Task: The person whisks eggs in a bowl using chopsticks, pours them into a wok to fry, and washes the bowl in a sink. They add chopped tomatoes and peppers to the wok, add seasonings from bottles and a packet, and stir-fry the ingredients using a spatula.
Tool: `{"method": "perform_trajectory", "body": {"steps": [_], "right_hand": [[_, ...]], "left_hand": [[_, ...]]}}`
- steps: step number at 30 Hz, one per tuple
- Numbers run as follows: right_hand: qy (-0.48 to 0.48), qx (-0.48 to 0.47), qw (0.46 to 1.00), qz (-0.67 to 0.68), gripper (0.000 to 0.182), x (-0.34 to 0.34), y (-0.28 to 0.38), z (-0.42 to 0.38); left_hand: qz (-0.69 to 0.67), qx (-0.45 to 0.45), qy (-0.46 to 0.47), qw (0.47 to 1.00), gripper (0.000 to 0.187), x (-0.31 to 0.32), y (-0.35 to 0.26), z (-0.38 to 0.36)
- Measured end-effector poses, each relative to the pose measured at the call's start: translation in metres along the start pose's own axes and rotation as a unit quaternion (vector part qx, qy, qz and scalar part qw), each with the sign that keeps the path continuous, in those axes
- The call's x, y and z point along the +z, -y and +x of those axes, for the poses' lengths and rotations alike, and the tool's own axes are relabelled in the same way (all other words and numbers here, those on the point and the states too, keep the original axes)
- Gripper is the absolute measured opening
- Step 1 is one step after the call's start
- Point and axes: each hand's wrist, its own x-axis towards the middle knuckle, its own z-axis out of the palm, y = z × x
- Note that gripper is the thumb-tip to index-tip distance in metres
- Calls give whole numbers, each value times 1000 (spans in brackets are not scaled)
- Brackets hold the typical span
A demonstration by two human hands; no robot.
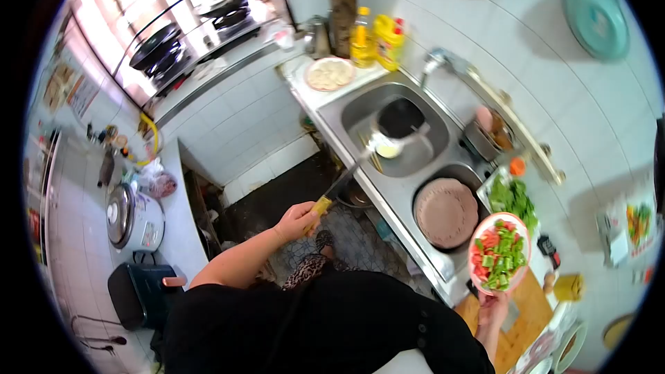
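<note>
My left hand (pixel 298 220) is closed around the yellow grip of a long-handled cooking utensil (pixel 341 181). Its dark shaft slants up toward the sink, and its far end is too blurred to name. On the other side, my right hand (pixel 493 305) grips the near rim of a pink-edged plate (pixel 528 253). Chopped green and red peppers (pixel 500 255) cover that plate, which is held above the counter beside the right basin. Beneath this hand lies a wooden cutting board (pixel 532 315), partly hidden by my arm.
A double sink (pixel 353 121) holds a dark pan (pixel 402 119) and a pink basin (pixel 447 213). Oil bottles (pixel 361 45) and a plate of pale slices (pixel 330 75) stand behind. Leafy greens (pixel 512 201) lie at right. A stove (pixel 163 62) and rice cooker (pixel 135 218) are left.
</note>
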Motion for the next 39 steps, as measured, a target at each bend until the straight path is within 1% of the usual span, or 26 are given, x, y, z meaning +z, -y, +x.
{"method": "perform_trajectory", "body": {"steps": [1,3,4,8,11,13,15,17,19,21,25,26,27,28,30,31,33,35,36,39], "right_hand": [[20,24,999,-24,54,29,1,0],[84,49,994,-57,56,110,-22,9],[146,62,983,-94,56,141,-35,20],[237,106,961,-94,51,303,-87,22],[317,126,931,-128,46,412,-130,22],[391,149,898,-139,44,487,-149,6],[448,163,865,-156,45,547,-174,10],[462,163,854,-173,49,612,-198,1],[506,177,830,-156,48,671,-214,-9],[497,163,838,-159,46,725,-234,-14],[527,156,819,-164,43,815,-263,-17],[544,155,806,-177,42,830,-272,-11],[539,153,806,-192,39,845,-274,-17],[543,163,799,-200,42,860,-279,-18],[554,187,785,-204,47,886,-291,-21],[560,203,777,-201,50,898,-296,-26],[578,234,755,-203,58,921,-300,-34],[584,256,736,-226,56,940,-302,-40],[586,255,733,-232,55,946,-300,-44],[599,268,711,-253,53,967,-297,-51]], "left_hand": [[-29,12,-37,999,32,-10,-9,-10],[-82,44,-108,990,31,-44,-6,-19],[-100,54,-140,984,29,-61,-11,-25],[-140,118,-226,957,27,-137,-16,-46],[-128,147,-283,939,26,-192,-31,-63],[-136,154,-308,929,25,-222,-46,-72],[-141,154,-335,919,25,-244,-55,-78],[-144,168,-360,906,24,-270,-64,-79],[-134,175,-396,891,23,-292,-72,-78],[-118,177,-438,873,25,-312,-84,-75],[-56,174,-570,801,24,-355,-127,-81],[-32,169,-602,780,24,-370,-139,-86],[-8,163,-632,758,23,-386,-148,-90],[4,105,-652,751,28,-411,-152,-103],[149,65,-719,676,35,-441,-197,-115],[340,108,-714,603,43,-468,-213,-119],[445,18,-712,544,45,-487,-285,-120],[405,-83,-698,584,46,-504,-351,-115],[517,-48,-664,538,41,-523,-362,-117],[569,-185,-602,530,37,-561,-419,-116]]}}
